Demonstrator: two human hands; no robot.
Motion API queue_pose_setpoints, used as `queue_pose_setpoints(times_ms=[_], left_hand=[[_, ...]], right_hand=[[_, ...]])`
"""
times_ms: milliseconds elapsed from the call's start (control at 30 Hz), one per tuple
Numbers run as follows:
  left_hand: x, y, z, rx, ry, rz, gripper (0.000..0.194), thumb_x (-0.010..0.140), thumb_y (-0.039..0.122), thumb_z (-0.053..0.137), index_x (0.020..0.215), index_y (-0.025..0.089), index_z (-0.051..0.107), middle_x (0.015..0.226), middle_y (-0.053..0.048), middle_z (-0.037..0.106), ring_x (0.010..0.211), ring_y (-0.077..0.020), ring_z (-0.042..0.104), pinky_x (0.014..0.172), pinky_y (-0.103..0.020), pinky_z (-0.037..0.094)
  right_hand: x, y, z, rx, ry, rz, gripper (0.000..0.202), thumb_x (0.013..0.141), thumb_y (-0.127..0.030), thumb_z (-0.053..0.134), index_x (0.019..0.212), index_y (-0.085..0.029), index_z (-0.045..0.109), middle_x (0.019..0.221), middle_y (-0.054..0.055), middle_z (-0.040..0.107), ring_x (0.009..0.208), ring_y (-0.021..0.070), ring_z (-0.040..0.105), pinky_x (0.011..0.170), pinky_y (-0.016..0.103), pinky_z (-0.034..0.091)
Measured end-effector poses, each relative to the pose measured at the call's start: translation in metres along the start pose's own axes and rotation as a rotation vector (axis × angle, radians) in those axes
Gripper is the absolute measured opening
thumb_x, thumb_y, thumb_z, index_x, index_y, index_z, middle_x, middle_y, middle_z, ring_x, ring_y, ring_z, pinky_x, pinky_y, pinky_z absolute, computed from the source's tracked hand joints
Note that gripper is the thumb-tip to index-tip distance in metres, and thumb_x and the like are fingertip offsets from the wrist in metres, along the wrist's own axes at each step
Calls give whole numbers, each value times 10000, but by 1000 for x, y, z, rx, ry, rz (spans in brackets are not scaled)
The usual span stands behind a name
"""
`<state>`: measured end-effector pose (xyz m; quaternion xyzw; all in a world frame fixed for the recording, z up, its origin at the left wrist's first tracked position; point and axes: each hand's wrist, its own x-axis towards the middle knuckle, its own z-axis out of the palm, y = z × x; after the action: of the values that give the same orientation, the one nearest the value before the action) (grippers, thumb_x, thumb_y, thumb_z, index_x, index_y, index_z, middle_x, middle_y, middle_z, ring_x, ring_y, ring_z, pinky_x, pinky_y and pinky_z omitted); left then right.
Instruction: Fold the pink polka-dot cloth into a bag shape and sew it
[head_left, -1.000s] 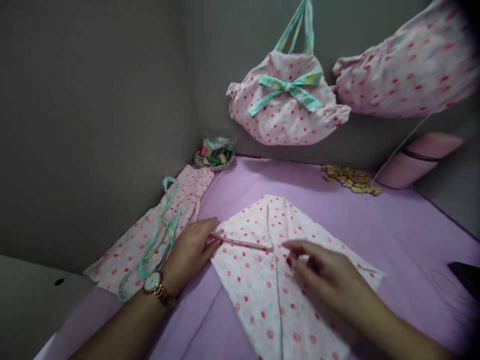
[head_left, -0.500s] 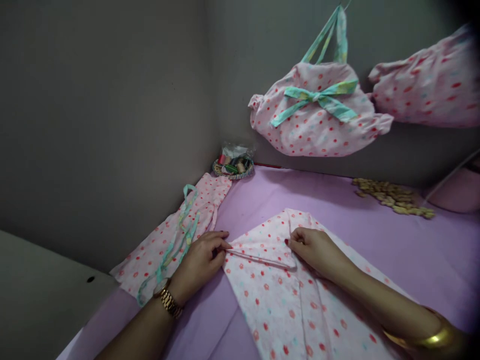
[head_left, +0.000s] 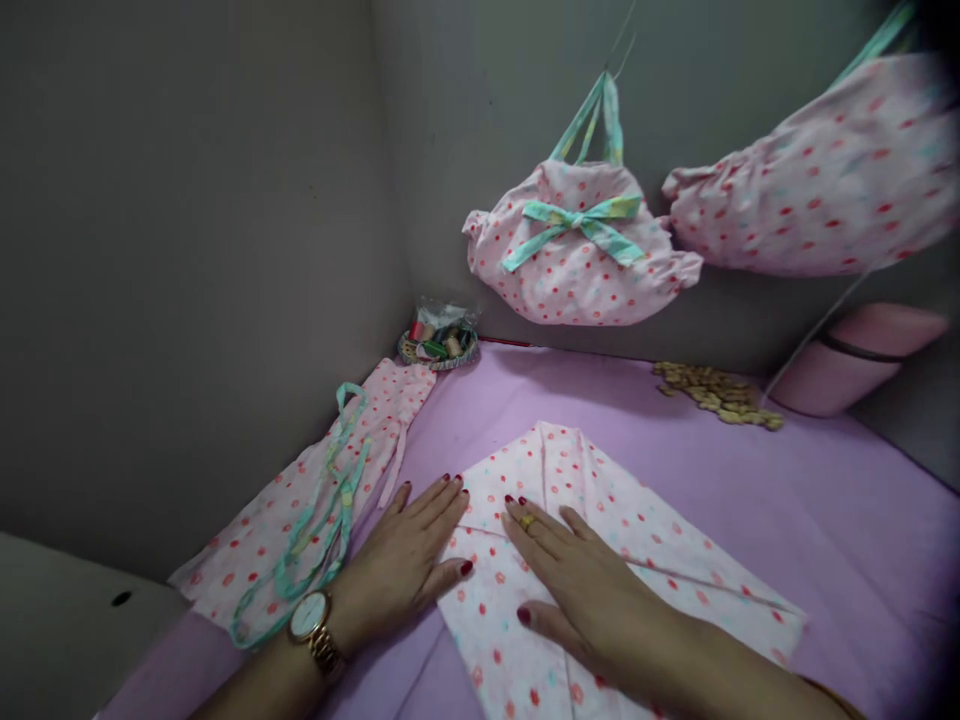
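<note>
A pale pink cloth with red and orange dots (head_left: 637, 520) lies folded on the purple table cover, its top end narrowed by slanting folds. Flat across its left edge rests my left hand (head_left: 420, 540), fingers stretched and thumb apart. My right hand (head_left: 574, 575) lies spread on the middle of the cloth, just right of a short crosswise fold, with a ring on one finger. Neither hand grips anything. Left of my left hand, a second dotted cloth (head_left: 247, 540) lies along the wall with loose turquoise ties (head_left: 341, 500) on top.
At the back corner stands a small basket of thread spools (head_left: 439, 345). A dotted bag with a turquoise bow (head_left: 577, 270) hangs on the wall, another dotted bag (head_left: 817, 190) to its right. Small tan pieces (head_left: 716, 393) lie at the back, near a pink container (head_left: 840, 360).
Both hands have let go of the folded flap and now lie flat on the cloth. The flap's loose edge is down. The view has shifted right, showing the pink container more fully.
</note>
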<state>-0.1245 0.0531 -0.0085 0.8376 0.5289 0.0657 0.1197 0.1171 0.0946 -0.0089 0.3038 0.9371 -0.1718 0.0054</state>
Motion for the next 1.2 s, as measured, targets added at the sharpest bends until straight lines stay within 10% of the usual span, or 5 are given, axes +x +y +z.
queue_pose_setpoints(times_ms=[267, 500, 867, 1200], left_hand=[[48, 30, -23, 30, -12, 78, 548, 928, 425, 268, 1406, 161, 229, 1492, -98, 214, 1374, -200, 162, 1096, -476, 190], [108, 38, 5, 44, 16, 6, 654, 894, 487, 284, 1405, 85, 221, 1490, -156, 183, 1371, -277, 152, 1066, -541, 202], [125, 51, 15, 3, 71, 44, 674, 873, 453, 334, 1435, 148, 120, 1498, -131, 176, 1370, -254, 168, 1062, -556, 202], [122, 48, 22, 33, 112, 52, 602, 896, 451, 287, 1401, 126, 244, 1480, -128, 245, 1361, -241, 200, 1068, -531, 207]], right_hand=[[19, 41, -22, -24, 310, 229, 546, 916, -334, 286, 1413, -108, 281, 1448, 123, 294, 1326, 218, 284, 1059, 435, 292], [23, 85, -18, -98, 322, 448, 601, 903, -368, 302, 1408, -45, 262, 1455, 179, 234, 1342, 294, 222, 1035, 551, 248], [41, 86, -26, -73, 204, 170, 602, 918, -463, 304, 1439, -179, 200, 1473, 62, 231, 1353, 204, 213, 1087, 459, 208], [33, 86, -24, -49, 357, 205, 545, 941, -400, 255, 1421, -142, 262, 1461, 100, 273, 1347, 220, 232, 1072, 472, 232]])
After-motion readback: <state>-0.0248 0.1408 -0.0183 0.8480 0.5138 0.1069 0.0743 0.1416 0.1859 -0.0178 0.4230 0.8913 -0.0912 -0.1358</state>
